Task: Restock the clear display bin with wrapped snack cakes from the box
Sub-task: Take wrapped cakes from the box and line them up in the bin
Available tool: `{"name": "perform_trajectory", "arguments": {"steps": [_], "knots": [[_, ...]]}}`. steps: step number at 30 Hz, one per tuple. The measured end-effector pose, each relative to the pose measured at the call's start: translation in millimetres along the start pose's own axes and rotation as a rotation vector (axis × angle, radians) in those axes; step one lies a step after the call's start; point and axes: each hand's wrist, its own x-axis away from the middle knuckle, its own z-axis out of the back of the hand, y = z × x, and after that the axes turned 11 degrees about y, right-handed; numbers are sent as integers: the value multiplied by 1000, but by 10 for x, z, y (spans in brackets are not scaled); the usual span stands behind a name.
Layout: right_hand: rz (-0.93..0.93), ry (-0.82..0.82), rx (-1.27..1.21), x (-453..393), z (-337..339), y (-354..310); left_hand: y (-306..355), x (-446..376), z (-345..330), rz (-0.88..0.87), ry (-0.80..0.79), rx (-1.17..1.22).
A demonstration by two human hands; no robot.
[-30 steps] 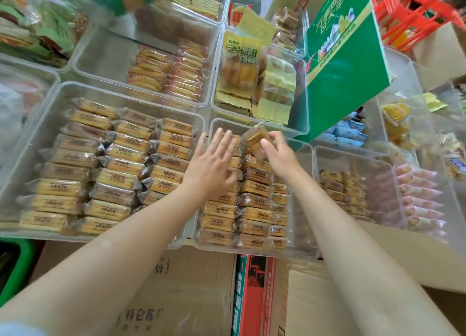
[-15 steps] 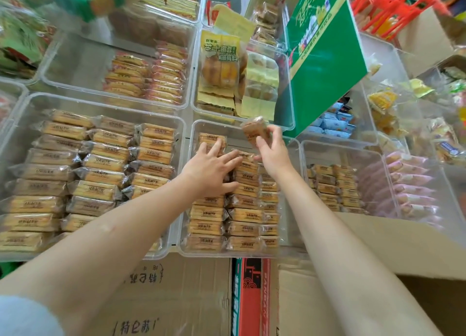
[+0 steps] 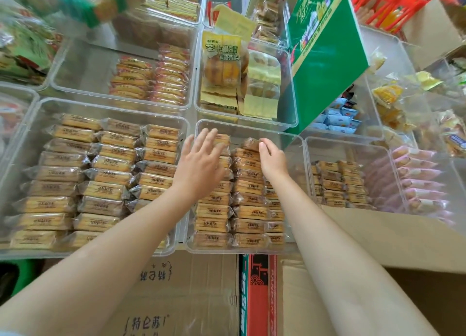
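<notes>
Fingers (image 3: 264, 143) of right hand (image 3: 272, 159) curled round wrapped snack cake (image 3: 251, 143), pinching it at far end of centre col. in clear display bin (image 3: 252, 131). Left hand (image 3: 201, 164) flat, fingers spread, resting on left col. of cakes in same bin. Bin approx. full, 3 cols. Cardboard box (image 3: 176, 298) below, near edge. Green carton (image 3: 325, 58) leaning behind-right.

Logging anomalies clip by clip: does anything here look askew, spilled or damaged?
One thing: the green box stands tilted, propped on the rims of the clear bins rather than flat. The snack cakes lie in tidy rows; nothing looks spilled or torn.
</notes>
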Motion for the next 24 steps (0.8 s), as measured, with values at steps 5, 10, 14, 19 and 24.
{"name": "perform_trajectory", "arguments": {"steps": [5,10,14,19,24], "knots": [[-176,124,-122,15,-203,-237,104,447,13,124,-183,-140],[-252,101,67,-38,-300,-397,135,484,-2,167,-202,-156],[-176,46,238,-41,-363,-347,134,460,-6,161,-223,-131],[144,39,435,206,-444,-173,123,467,-25,166,-215,-120],[61,185,570,411,-510,-181,126,458,-12,160,-235,-130]]}}
